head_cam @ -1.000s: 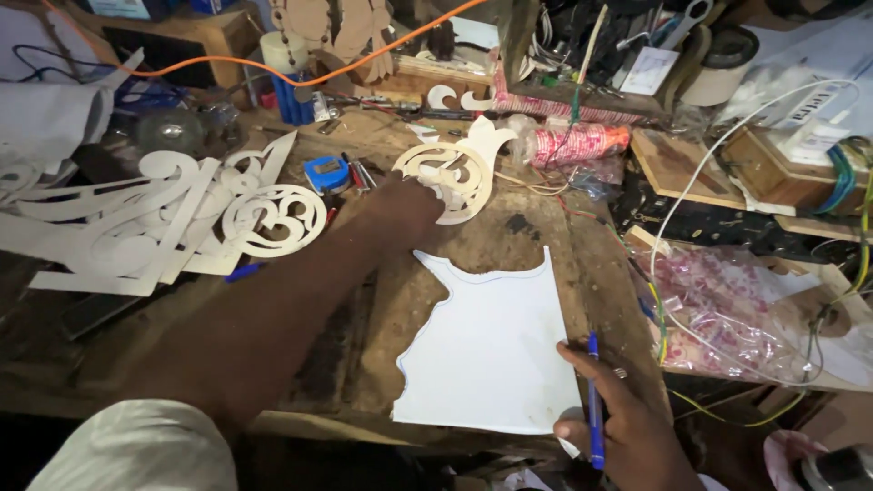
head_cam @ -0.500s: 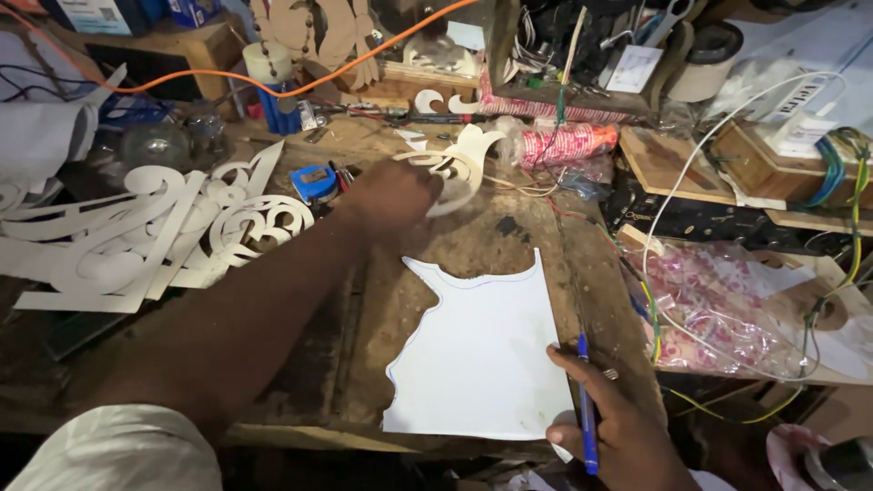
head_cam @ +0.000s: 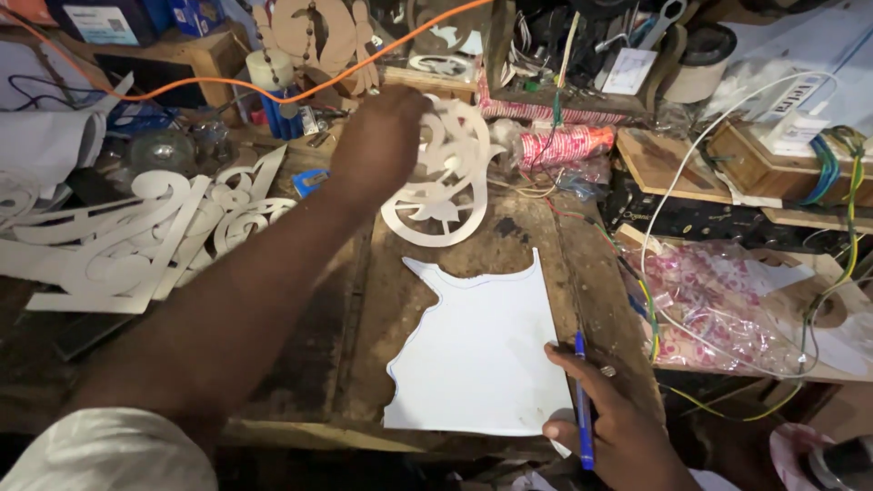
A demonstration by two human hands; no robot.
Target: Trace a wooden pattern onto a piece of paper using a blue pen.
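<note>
Left hand (head_cam: 380, 145), stretched up to the upper middle of the frame at the end of a long bare arm, is closed on the top of a pale scrollwork cutout (head_cam: 443, 182) and holds it lifted and tilted above the wooden workbench (head_cam: 364, 300); the cutout's round lower curl hangs just over the bench's dark surface. Right hand (head_cam: 618, 427), at the lower right, has its fingers wrapped around a blue pen (head_cam: 582, 409), which points up the frame, its tip just beside the right edge of a white sheet (head_cam: 477, 355). That sheet lies flat in the middle of the bench, its upper and left edges cut in a wavy outline traced with a thin blue line. At the left of the frame a stack of similar pale scroll-shaped cutouts (head_cam: 127, 236) rests on the bench. An orange cable (head_cam: 218, 84) runs across the top, and a crinkled pink patterned plastic bag (head_cam: 727, 300) sits at the right among loose wires.
</note>
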